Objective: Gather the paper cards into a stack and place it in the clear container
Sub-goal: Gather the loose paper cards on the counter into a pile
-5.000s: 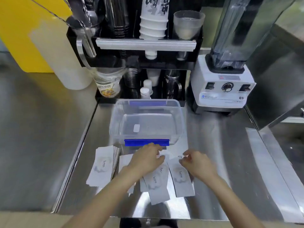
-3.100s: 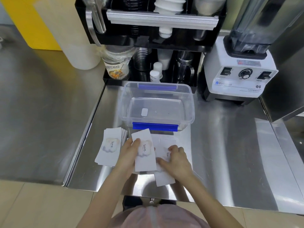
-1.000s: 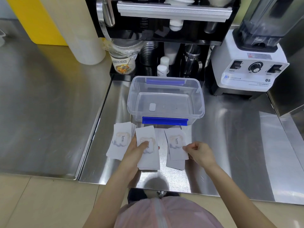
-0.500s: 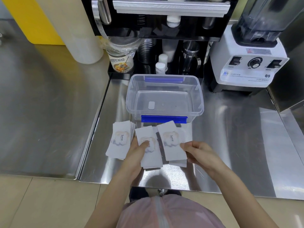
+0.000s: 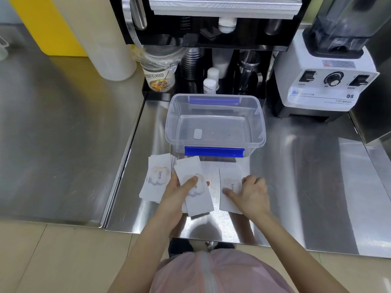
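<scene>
White paper cards printed with "love." lie on the steel counter in front of the clear container (image 5: 257, 132), which has blue clips and holds only a small white label. My left hand (image 5: 179, 192) grips a small stack of cards (image 5: 197, 199), thumb on top. A second pile of cards (image 5: 155, 178) lies flat to the left, touching that hand. My right hand (image 5: 251, 194) rests with fingers spread on a loose card (image 5: 229, 187) lying flat on the counter; a pale card (image 5: 210, 176) lies between the two hands.
A white blender base (image 5: 323, 85) stands at the back right. A black rack (image 5: 211, 49) with cups, bottles and a printed cup (image 5: 158, 79) stands behind the container. A white roll (image 5: 105, 39) stands at the back left. The counter's front edge (image 5: 211, 237) is near.
My right hand has put down the card it held raised half a second ago and now presses on a card flat on the counter. My left hand keeps its stack.
</scene>
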Motion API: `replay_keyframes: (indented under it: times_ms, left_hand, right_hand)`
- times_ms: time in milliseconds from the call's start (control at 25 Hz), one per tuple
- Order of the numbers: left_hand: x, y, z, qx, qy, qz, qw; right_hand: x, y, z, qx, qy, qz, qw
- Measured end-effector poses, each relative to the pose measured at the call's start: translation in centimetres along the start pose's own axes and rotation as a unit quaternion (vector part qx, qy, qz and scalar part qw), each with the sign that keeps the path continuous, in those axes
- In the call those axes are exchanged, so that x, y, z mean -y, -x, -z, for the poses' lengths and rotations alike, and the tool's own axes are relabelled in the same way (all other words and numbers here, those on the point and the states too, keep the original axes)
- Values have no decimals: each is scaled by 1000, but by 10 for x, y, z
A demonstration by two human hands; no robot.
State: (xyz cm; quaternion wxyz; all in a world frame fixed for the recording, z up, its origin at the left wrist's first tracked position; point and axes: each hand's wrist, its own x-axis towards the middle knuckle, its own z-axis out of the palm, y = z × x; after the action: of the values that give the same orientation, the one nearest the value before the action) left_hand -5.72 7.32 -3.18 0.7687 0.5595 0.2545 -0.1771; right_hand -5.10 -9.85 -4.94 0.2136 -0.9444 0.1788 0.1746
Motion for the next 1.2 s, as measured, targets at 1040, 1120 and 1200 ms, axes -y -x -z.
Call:
replay_keyframes:
  times_ms: [1040, 1120, 1200]
  left_hand:
    - [-31, 12, 36, -11, 36, -73, 997]
    - [-33, 14, 44, -19, 41, -82, 996]
    - [-33, 14, 52, -43, 47, -77, 995]
  right_hand:
    - [72, -6, 5, 104, -169, 135, 971]
    - [76, -12, -12, 112, -88, 128, 981]
    - [83, -10, -29, 117, -5, 115, 986]
